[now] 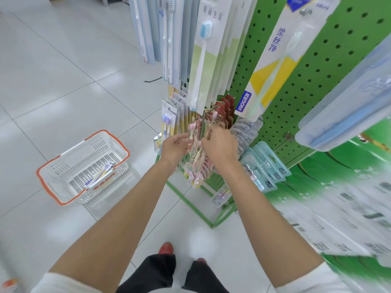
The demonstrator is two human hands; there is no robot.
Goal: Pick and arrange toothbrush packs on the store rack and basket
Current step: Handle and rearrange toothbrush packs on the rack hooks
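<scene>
The right hand's fingers (pixel 208 135) are curling in and pinching the top edge of the pink toothbrush packs (pixel 197 166), just below the wire hook (pixel 203 115) they are hanging from. The left hand's fingers (pixel 183 142) are bending round the same bunch from the other side, apparently gripping it lightly, though blur is hiding the exact contact. The right hand (pixel 221 146) and the left hand (pixel 174 148) are therefore bracketing the packs, with the right one sitting nearer the hook.

The packs are hanging with their long axis running down from the fingers towards the floor (pixel 53 81), and the hook is lying just above and beyond the right fingertips. That is the relation the coming move seems to depend on: the hang-hole at the top would have to travel along the hook, whether on or off.

The packs themselves are looking like thin clear blisters on pink and pale yellow card, fanned loosely at the lower end, so they are probably going to flex and slide against each other.

Further out, the hook is projecting from the green pegboard rack (pixel 296 85), beside red packs (pixel 227 106) and teal packs (pixel 266 163). Well to the left, the white basket (pixel 61 170) is standing on the floor, holding a purple toothbrush pack (pixel 101 172).
</scene>
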